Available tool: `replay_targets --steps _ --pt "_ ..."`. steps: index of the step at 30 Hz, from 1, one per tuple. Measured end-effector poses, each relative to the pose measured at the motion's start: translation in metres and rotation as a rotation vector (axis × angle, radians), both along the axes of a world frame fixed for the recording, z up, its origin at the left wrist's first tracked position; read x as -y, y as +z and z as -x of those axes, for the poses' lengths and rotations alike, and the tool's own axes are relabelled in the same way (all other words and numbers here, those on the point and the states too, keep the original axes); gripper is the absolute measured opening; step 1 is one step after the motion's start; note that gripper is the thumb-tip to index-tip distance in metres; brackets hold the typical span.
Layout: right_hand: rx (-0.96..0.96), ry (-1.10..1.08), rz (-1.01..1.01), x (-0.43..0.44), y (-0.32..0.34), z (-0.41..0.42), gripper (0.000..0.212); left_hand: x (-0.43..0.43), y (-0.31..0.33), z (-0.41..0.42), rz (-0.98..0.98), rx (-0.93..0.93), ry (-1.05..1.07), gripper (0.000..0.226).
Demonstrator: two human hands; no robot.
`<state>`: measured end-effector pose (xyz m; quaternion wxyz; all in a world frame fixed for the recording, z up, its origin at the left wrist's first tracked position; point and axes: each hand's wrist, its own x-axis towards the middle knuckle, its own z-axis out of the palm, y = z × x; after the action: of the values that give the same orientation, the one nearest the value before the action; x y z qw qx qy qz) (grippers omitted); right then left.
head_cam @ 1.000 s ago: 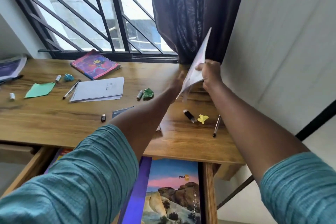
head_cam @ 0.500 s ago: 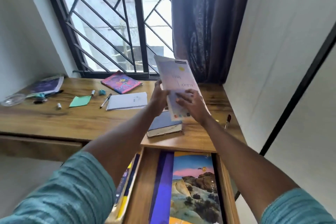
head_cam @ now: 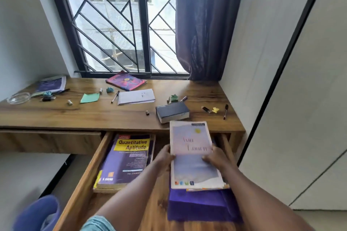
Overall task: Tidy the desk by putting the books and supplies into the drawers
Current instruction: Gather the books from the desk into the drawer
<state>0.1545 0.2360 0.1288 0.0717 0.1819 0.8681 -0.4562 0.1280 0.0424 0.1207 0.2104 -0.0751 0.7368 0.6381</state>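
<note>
Over open drawer (head_cam: pixel 82 180) | both hands (head_cam: pixel 189 157) hold pale book (head_cam: pixel 193 155) | purple book (head_cam: pixel 129 159) left, clear

Pale booklet (head_cam: pixel 191 154) flat over open drawer (head_cam: pixel 88 170)

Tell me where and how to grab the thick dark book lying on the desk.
Grip the thick dark book across its short width, coming down from above. It lies flat, page edges facing the drawer, both long sides clear, so fingers can wrap one side and the thumb the other.

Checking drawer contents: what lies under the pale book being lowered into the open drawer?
Under the pale book, a purple cover and an orange-edged book's margin show; the pale book covers the rest.
</note>
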Motion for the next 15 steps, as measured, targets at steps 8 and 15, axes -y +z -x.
replay_targets --steps 8,15 --pt "0.260 -0.001 -0.160 -0.010 -0.053 -0.020 0.031 -0.022 -0.088 0.001 0.341 0.096 -0.143 0.017" --pt "0.318 -0.087 -0.336 -0.022 -0.070 0.014 0.069 -0.064 -0.103 0.017 0.405 0.154 -0.154 0.030"
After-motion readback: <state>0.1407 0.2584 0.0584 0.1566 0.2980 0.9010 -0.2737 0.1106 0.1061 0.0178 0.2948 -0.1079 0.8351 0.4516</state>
